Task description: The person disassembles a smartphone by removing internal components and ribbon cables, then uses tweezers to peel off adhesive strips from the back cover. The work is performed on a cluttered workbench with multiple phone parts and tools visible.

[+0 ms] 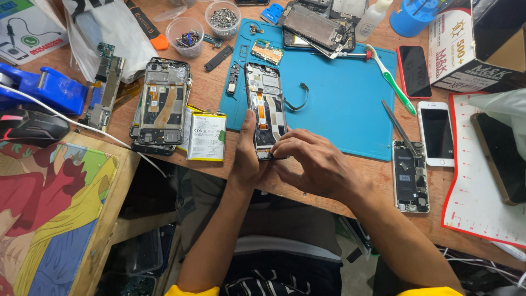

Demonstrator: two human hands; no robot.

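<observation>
Both bare forearms rise from the bottom edge of the view and converge toward the near edge of the table. The left hand [246,156] stands on its side, palm turned inward, thumb stretched straight up and away from the body, the other fingers hidden behind it. The right hand [318,164] lies palm down, wrist bent leftward, knuckles raised, its fingertips [278,149] curled and pinched together just beside the left thumb. The two hands touch at the fingers.
</observation>
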